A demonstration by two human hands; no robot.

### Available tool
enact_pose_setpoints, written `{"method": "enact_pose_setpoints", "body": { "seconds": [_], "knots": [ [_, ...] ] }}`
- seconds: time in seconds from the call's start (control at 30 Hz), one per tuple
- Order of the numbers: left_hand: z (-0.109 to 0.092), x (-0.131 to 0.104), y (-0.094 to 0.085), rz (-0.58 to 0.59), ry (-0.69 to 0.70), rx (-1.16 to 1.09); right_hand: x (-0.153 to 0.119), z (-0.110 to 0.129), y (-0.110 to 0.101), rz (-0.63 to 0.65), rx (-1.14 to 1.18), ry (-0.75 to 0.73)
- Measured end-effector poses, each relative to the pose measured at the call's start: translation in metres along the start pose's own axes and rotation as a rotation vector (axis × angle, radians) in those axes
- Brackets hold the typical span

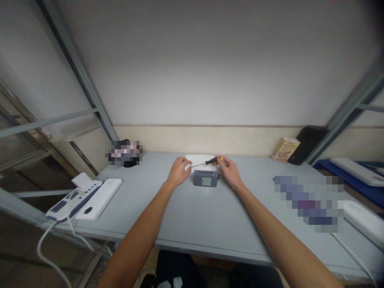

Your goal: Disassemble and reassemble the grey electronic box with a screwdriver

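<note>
My right hand [227,168] is closed around the black and yellow handle of a screwdriver [211,161]. Its thin shaft lies nearly level and points left. At the shaft's tip, the thumb and forefinger of my left hand [180,170] curl together in a pinch; whatever sits between them is too small to make out. Just in front of the screwdriver, between both hands, a small dark grey metal box [205,179] stands on the table, with a row of vent slots along its top and a pale green label on the side facing me. Behind it lies a white sheet [198,159], partly covered by the hands.
On the grey table [207,216], a power strip [72,200] with cables and a white flat device [100,199] lie at left. Far right stand a yellowish carton [285,149] and a black case [308,145]. Blurred items occupy both sides. Metal bed-frame posts flank the table.
</note>
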State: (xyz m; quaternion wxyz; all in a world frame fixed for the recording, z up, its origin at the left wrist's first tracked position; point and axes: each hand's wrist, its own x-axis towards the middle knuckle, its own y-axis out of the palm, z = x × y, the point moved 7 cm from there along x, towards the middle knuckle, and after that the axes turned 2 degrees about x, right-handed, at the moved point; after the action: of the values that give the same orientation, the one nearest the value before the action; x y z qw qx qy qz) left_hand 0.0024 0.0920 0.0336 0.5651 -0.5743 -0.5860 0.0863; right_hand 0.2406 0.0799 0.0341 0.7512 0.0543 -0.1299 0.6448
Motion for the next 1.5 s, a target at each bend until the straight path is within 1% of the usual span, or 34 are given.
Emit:
{"method": "enact_pose_setpoints", "body": {
  "seconds": [0.2,0.6,0.93,1.13,1.3,1.5],
  "knots": [
    [-0.001,0.000,0.001,0.014,-0.002,0.008,0.001,0.001,-0.001,0.008,0.021,0.006],
    [-0.004,0.001,-0.005,-0.029,-0.006,-0.040,0.000,0.009,-0.005,-0.014,0.056,-0.008],
    [-0.001,0.002,-0.002,-0.017,0.016,-0.079,0.002,0.008,-0.009,-0.036,0.047,-0.030],
    [-0.005,0.002,-0.002,-0.001,0.036,-0.114,0.002,0.009,-0.010,-0.043,0.045,-0.029],
    [-0.008,0.002,-0.005,-0.012,0.039,-0.129,0.003,0.007,-0.010,-0.045,0.066,-0.029],
    [-0.011,0.003,-0.006,-0.007,0.055,-0.167,0.003,0.011,-0.013,-0.059,0.083,-0.033]
  ]
}}
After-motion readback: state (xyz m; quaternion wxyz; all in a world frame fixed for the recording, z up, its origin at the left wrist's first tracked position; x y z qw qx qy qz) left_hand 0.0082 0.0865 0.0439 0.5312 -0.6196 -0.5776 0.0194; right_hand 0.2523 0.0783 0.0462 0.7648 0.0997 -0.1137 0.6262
